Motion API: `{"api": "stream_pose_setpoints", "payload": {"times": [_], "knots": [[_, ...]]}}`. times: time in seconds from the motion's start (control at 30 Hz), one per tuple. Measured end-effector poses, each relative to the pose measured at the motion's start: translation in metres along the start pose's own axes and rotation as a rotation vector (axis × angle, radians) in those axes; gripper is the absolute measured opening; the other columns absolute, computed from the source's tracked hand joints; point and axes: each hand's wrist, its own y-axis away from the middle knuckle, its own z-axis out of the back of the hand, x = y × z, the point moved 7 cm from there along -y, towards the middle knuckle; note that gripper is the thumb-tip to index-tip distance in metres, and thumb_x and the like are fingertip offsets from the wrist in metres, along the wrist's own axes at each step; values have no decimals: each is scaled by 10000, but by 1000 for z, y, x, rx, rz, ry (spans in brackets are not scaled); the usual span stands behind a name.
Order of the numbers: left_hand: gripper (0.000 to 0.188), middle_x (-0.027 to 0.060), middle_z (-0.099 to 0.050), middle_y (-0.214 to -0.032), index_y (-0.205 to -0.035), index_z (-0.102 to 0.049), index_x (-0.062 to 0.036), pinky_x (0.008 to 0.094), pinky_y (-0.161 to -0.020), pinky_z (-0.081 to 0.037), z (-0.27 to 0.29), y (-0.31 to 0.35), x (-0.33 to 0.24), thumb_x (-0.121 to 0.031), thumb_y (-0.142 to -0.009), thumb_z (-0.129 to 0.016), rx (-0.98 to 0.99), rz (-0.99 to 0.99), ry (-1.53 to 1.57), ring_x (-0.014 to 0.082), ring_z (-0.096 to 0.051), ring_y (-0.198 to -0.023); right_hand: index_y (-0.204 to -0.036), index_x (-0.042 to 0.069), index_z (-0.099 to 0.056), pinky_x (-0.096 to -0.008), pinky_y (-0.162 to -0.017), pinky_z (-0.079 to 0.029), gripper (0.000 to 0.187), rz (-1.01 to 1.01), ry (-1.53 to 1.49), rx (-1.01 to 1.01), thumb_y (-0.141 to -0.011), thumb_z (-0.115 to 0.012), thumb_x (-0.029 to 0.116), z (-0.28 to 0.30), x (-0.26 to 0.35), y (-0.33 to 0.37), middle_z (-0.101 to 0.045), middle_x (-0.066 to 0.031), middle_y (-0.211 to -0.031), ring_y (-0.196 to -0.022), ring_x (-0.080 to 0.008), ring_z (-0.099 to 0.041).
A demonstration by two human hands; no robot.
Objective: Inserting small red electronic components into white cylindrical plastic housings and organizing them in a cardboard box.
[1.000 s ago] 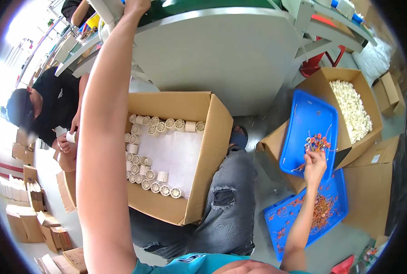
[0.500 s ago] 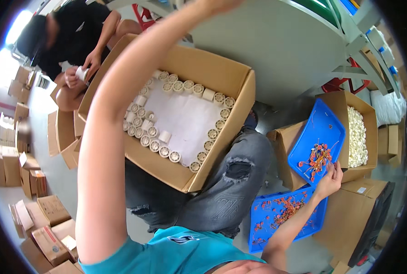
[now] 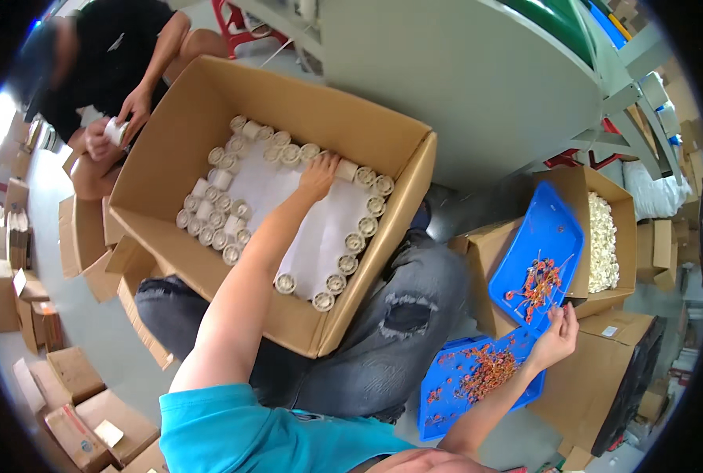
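Observation:
My left hand (image 3: 320, 175) reaches into a large open cardboard box (image 3: 209, 87). Its fingers curl over one of the white round plastic parts in the row by the far wall, mostly hiding that part. Similar white parts (image 3: 290, 154) line the sides around a white sheet (image 3: 320, 236), some upright, some on their sides. My left forearm hides part of the near row. At the right, my right hand (image 3: 556, 339) is pinched at the lower corner of a tilted blue tray (image 3: 525, 229) holding small red-orange wired pieces (image 3: 540, 284). What lies between its fingertips is too small to tell.
A second blue tray (image 3: 438, 414) with more wired pieces sits below. A carton of small cream pieces (image 3: 602, 244) stands far right. A grey machine panel (image 3: 446, 87) rises beyond the box. At upper left a co-worker (image 3: 123, 71) holds a white cylinder (image 3: 116, 131).
My left arm has swung down from beyond the box, and its hand is now on a white part inside. My right hand stays beside the tilted tray. The view has shifted slightly.

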Motion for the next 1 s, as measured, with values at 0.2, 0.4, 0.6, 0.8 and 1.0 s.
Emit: {"api": "stream_pose_setpoints", "payload": {"times": [0.2,0.4,0.6,0.8,1.0], "knots": [[448,141,-505,-1307,-1301,-506,-61,454,-958,-448,-18,-10,7,-118,-865,-594,-11,42,-37,303,-506,-1187,-1089,-77,-683,-281,-767,-568,205,43,65,64,-888,-648,-54,-18,-14,13,-647,-117,-1079,-883,-154,-654],[393,205,-506,-1294,-1192,-557,11,423,-995,-425,-9,-9,29,-247,-899,-603,214,109,-146,343,-500,-1148,-1119,-87,-663,-293,-781,-585,230,30,2,86,-891,-634,-72,-28,15,13,-635,-119,-1073,-880,-160,-668],[652,191,-584,-1160,-1230,-498,49,444,-997,-404,83,16,20,-197,-724,-828,106,-62,143,378,-512,-1147,-1151,-98,-629,-296,-757,-585,235,181,-135,12,-921,-615,-57,-21,80,8,-624,-109,-1038,-859,-197,-699],[644,169,-611,-1161,-1232,-509,47,377,-962,-451,256,64,13,-134,-708,-837,51,65,949,297,-579,-1100,-1110,-80,-657,-289,-748,-584,225,113,-610,335,-887,-648,-56,-108,184,50,-666,-139,-1032,-829,-190,-696],[482,61,-638,-1104,-1181,-596,3,315,-964,-436,350,144,7,-109,-767,-817,-48,177,2016,143,-580,-1048,-1137,-100,-641,-313,-778,-604,263,77,-898,1004,-875,-640,-78,-216,314,130,-674,-133,-1007,-886,-221,-707]]}}
